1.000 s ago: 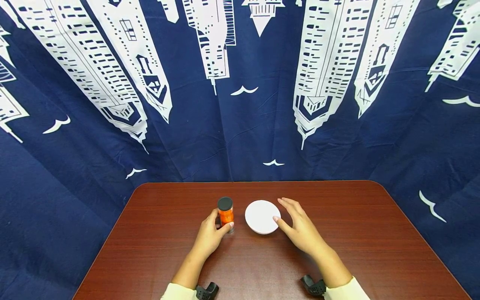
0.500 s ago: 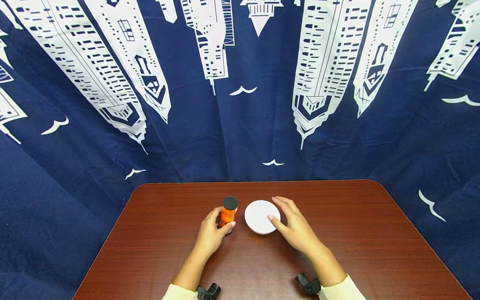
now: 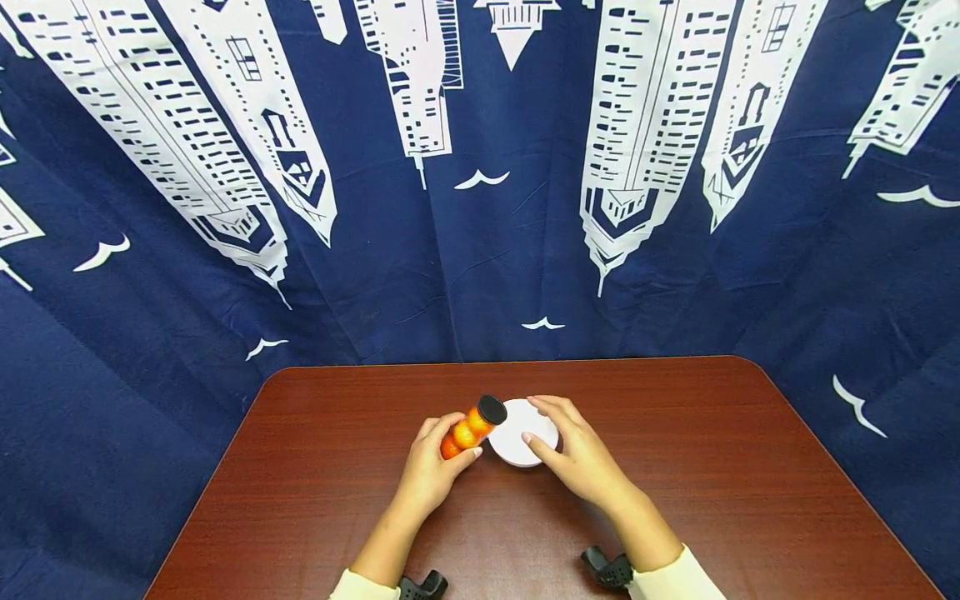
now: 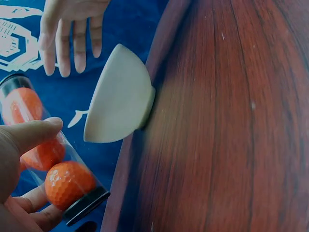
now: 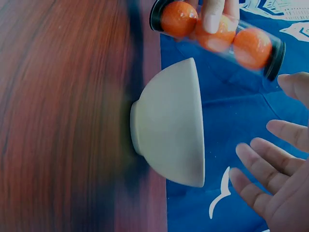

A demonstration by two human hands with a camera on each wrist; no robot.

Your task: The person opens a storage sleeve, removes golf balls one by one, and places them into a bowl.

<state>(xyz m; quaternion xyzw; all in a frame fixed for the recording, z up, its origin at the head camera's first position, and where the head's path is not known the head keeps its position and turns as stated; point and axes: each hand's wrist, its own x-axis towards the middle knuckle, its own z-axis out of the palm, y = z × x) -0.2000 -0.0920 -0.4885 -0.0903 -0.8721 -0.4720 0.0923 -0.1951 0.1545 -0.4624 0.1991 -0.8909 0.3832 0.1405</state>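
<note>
My left hand (image 3: 429, 473) grips a clear tube (image 3: 465, 432) of three orange golf balls, with a black cap at each end. The tube leans to the right, and its upper cap (image 3: 492, 410) overlaps the bowl's left rim in the head view. A white bowl (image 3: 512, 443) stands upright on the table; its inside is hard to make out. Above the bowl's right side hovers my right hand (image 3: 583, 460), fingers spread and holding nothing. In the right wrist view, a gap separates the right fingers (image 5: 258, 162) from the bowl (image 5: 169, 125).
The brown wooden table (image 3: 315, 500) has rounded far corners. Behind it hangs a dark blue cloth (image 3: 375, 275) printed with white buildings and birds. Black devices sit on both wrists, such as the right wrist device (image 3: 607, 568).
My left hand has raised the tube from upright on the table and tipped it rightward towards the bowl. The right hand has drifted left over the bowl's side. The bowl stays put.
</note>
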